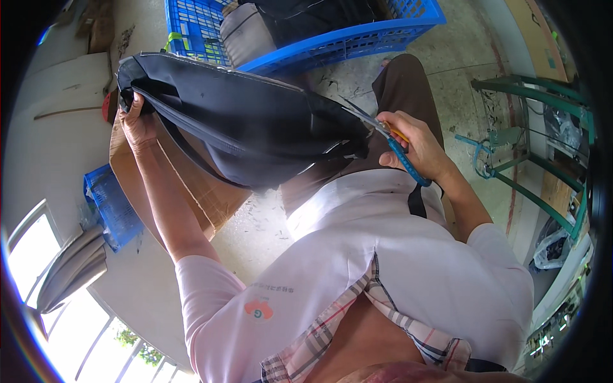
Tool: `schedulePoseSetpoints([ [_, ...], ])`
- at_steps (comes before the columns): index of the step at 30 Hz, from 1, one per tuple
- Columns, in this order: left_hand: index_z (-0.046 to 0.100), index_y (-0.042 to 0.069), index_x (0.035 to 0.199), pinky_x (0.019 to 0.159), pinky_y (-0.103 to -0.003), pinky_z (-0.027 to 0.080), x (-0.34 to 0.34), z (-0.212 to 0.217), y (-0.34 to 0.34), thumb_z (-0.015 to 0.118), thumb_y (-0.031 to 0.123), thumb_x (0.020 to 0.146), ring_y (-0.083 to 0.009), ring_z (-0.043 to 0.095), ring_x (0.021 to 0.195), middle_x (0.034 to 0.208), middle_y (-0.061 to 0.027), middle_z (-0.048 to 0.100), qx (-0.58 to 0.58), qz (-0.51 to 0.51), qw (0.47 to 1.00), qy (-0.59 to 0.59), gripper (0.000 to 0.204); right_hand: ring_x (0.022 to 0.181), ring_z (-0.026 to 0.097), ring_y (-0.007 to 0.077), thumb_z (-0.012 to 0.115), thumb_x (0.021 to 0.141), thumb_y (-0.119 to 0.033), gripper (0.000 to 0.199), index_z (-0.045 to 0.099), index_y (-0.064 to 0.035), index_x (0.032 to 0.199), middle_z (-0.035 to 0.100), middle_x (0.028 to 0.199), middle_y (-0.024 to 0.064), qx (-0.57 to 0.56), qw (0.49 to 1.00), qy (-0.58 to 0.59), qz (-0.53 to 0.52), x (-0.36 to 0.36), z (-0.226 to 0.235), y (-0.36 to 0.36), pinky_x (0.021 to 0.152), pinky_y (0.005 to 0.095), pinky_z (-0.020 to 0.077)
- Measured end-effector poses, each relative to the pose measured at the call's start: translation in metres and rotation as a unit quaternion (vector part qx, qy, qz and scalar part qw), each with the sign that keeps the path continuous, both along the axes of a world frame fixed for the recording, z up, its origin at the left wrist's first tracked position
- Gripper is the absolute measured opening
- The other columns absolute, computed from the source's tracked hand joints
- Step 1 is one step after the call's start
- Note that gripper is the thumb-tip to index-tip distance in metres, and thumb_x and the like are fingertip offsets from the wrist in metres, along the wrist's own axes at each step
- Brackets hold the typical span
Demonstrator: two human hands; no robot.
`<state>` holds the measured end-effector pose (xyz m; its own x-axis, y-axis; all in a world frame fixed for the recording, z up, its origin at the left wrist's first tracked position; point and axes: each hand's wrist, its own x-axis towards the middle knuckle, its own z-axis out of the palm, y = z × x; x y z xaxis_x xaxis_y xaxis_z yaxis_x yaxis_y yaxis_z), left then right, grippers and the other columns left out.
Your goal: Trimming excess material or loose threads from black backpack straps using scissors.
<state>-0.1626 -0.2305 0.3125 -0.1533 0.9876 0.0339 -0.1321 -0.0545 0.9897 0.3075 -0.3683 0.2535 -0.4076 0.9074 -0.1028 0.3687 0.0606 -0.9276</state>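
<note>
A black, leather-like bag (236, 121) with a strap and pale raw edges is stretched across in front of me, over my lap. At its far left end my left hand (138, 126) grips the edge, thumb on top and the other fingers partly hidden. My right hand (418, 145) is closed round a pair of scissors (407, 165) with blue and orange handles. The slim blades point up and left beside the bag's right end and stand slightly apart. Whether they touch the bag, I cannot tell.
Beyond the bag stands a blue plastic crate (325, 57) holding black and grey pieces. A cardboard sheet or box (198, 182) lies under the bag at the left, with a smaller blue crate (112, 207) farther left. A green metal frame (543, 96) stands at the right.
</note>
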Motion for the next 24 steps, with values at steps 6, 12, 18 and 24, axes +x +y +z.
schedulePoseSetpoints([
  [6, 0.055, 0.007, 0.107, 0.085, -0.037, 0.045, -0.003, -0.004, 0.001, 0.063, 0.004, 0.076, -0.0205, 0.056, 0.095, 0.101, -0.0060, 0.060, 0.001, 0.013, 1.000, 0.016, 0.032, 0.067, 0.050, 0.0204, 0.074, 0.064, -0.038, 0.063, 0.050, 0.0033, 0.105, 0.053, 0.082, 0.0115, -0.019, 0.999, 0.004, 0.026, -0.002, 0.000, 0.004, 0.061, 0.0270, 0.0431],
  [12, 0.058, 0.004, 0.103, 0.084, -0.032, 0.043, 0.000, -0.002, -0.004, 0.066, 0.008, 0.075, -0.0157, 0.057, 0.090, 0.097, -0.0043, 0.061, 0.000, 0.034, 0.999, 0.024, 0.029, 0.061, 0.052, 0.0184, 0.075, 0.064, -0.032, 0.055, 0.054, 0.0055, 0.099, 0.056, 0.074, 0.0112, 0.022, 0.999, 0.017, 0.022, -0.006, 0.004, 0.008, 0.060, 0.0263, 0.0447],
  [18, 0.062, 0.004, 0.094, 0.075, -0.026, 0.045, 0.013, -0.005, 0.000, 0.065, 0.004, 0.074, -0.0124, 0.058, 0.080, 0.087, -0.0022, 0.063, -0.015, 0.044, 0.999, 0.023, 0.020, 0.055, 0.041, 0.0084, 0.072, 0.069, -0.035, 0.051, 0.055, 0.0026, 0.098, 0.043, 0.062, 0.0025, 0.014, 0.996, 0.079, -0.043, 0.000, -0.002, 0.011, 0.050, 0.0201, 0.0334],
  [24, 0.063, 0.004, 0.089, 0.072, -0.024, 0.044, 0.039, 0.009, -0.007, 0.068, 0.004, 0.069, -0.0116, 0.058, 0.073, 0.082, -0.0022, 0.063, 0.004, 0.019, 1.000, 0.018, 0.021, 0.069, 0.054, 0.0190, 0.078, 0.060, -0.027, 0.058, 0.051, -0.0008, 0.104, 0.051, 0.079, 0.0072, 0.127, 0.990, -0.047, -0.040, -0.025, 0.051, 0.048, 0.061, 0.0300, 0.0466],
])
